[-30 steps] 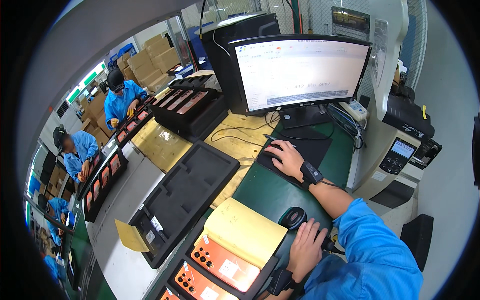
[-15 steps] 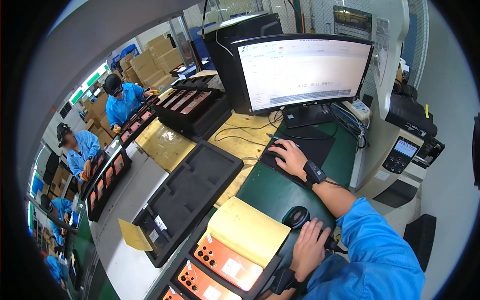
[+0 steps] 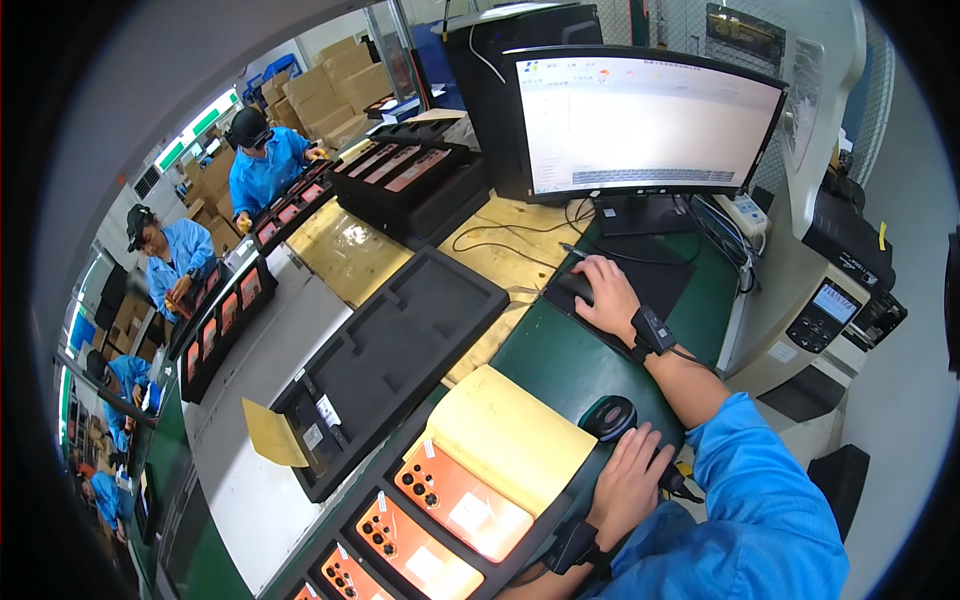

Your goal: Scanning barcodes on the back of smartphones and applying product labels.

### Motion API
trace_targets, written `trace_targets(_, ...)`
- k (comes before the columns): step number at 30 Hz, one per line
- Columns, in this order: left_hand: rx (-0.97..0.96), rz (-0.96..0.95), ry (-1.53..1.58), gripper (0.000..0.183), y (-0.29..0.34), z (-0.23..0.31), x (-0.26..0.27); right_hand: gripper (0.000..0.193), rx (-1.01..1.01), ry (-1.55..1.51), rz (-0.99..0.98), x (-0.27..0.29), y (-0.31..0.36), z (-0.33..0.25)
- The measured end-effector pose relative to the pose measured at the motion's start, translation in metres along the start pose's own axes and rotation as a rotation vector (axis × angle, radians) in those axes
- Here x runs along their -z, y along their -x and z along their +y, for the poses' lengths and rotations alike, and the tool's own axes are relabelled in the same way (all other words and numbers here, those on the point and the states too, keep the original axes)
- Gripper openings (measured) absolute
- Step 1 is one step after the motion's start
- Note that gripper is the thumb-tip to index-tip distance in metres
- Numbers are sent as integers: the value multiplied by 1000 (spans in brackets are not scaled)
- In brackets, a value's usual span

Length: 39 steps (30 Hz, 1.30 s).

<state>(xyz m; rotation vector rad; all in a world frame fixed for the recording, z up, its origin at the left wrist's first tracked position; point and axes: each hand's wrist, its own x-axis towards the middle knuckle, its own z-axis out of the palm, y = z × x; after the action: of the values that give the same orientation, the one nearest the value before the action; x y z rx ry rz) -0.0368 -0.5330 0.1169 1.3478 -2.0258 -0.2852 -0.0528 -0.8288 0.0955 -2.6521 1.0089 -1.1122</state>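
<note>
My right hand (image 3: 608, 297) lies over a dark computer mouse (image 3: 572, 290) on a black mouse pad (image 3: 655, 268), its fingers bent around it. Lower down, my left hand (image 3: 630, 472) is closed over the handle of a black barcode scanner (image 3: 609, 417), whose rounded head shows beyond the fingers. Left of that hand, orange smartphones (image 3: 466, 500) sit in slots of a black foam tray, backs and camera lenses up. A yellow sheet (image 3: 512, 437) covers the slot nearest the scanner. Each wrist wears a black band.
A monitor (image 3: 650, 125) stands at the back, with a label printer (image 3: 830, 300) to its right. Left of the phones lies a black foam tray (image 3: 390, 350) without phones. Stacked trays (image 3: 410, 190) stand behind it. Co-workers in blue (image 3: 180, 255) work along the line at left.
My view has shifted, so the scene sits slightly further right and higher. A line of large text has gone from the monitor. Both hands stay at the mouse and the scanner.
</note>
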Motion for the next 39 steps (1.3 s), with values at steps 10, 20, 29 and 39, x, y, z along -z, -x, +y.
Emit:
trace_targets(10,2,0,-3,52,0,1,1,45,-76,-40,0,-1,0,-1)
trace_targets(20,4,9,-1,51,0,1,0,46,-28,-29,3,1,0,-2)
trace_targets(29,8,12,9,50,0,1,0,50,-1,-7,13,3,0,-4)
trace_targets(39,5,18,22,52,1,1,-1,47,3,-8,26,-1,-1,1)
